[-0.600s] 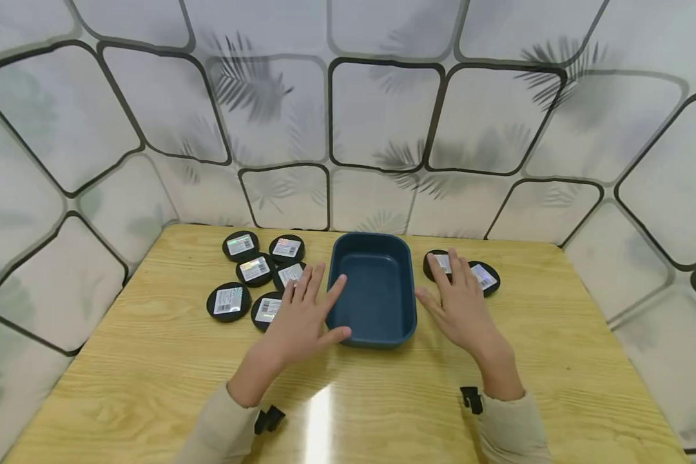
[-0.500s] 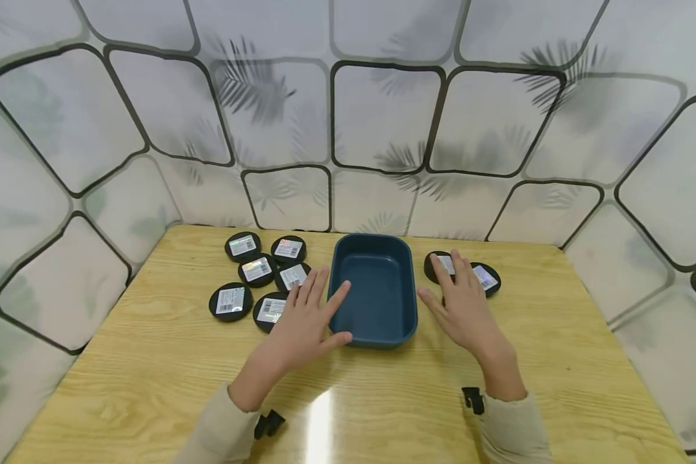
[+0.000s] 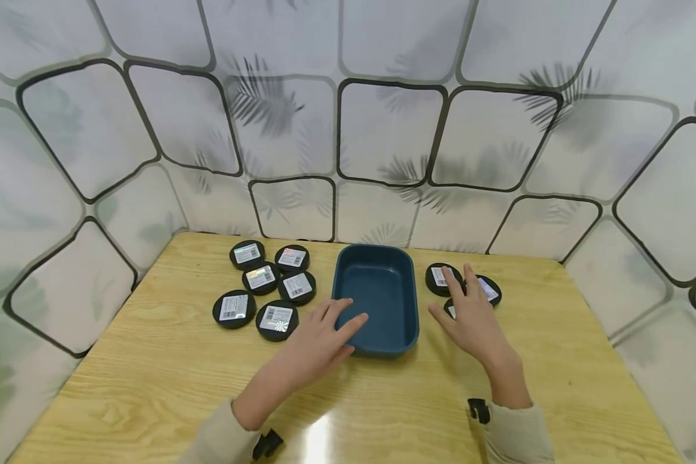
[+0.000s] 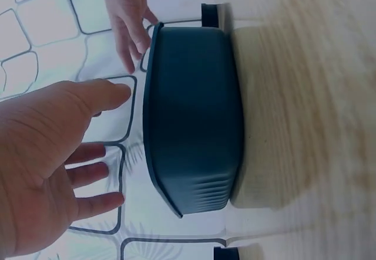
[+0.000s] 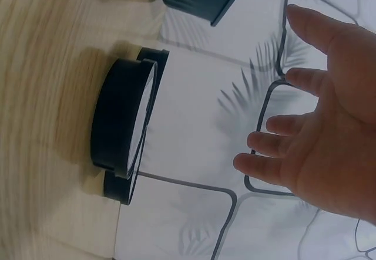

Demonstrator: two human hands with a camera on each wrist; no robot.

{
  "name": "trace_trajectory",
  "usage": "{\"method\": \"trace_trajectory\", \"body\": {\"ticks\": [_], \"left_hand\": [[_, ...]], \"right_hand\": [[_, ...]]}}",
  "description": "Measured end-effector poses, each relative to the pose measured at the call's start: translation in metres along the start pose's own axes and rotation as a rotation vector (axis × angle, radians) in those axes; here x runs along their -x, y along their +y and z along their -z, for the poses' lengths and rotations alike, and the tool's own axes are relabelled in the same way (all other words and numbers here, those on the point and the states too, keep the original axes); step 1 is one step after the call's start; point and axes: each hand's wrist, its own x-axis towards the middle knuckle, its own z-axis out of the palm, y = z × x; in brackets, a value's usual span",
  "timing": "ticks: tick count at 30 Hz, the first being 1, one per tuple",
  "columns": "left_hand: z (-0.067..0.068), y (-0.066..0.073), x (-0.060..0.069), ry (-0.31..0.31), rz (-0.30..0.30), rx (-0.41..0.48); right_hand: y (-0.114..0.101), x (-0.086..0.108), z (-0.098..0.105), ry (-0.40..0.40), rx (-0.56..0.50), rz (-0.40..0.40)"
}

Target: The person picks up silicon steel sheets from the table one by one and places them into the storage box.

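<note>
A dark blue rectangular bin stands on the wooden table, its inside bare. My left hand hovers by the bin's front left corner, fingers spread, holding nothing; the left wrist view shows that hand apart from the bin's wall. Over the right-hand group of black round discs, my right hand is raised with its fingers loosely spread. One disc there lies behind its fingertips, and others are partly covered. In the right wrist view the palm is apart from the stacked-looking discs.
Several black discs with white labels lie left of the bin, among them one at the front left and one nearer the bin. A patterned cloth hangs behind and beside the table.
My left hand has shifted right, off the left-hand discs and closer to the bin's corner. My right hand has moved slightly right and down, uncovering more of the discs. The head view has tilted up a little.
</note>
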Motion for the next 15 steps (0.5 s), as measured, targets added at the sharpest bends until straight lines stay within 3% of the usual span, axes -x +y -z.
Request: {"method": "trace_trajectory", "body": {"ticks": [5,15], "left_hand": [[-0.006,0.002,0.003,0.016,-0.062,-0.024],[-0.007,0.003,0.005,-0.061,-0.059,-0.055]], "right_hand": [[0.01,0.002,0.0,-0.001,0.003,-0.022],[0.018,-0.001,0.003,-0.027,-0.015,-0.04]]}}
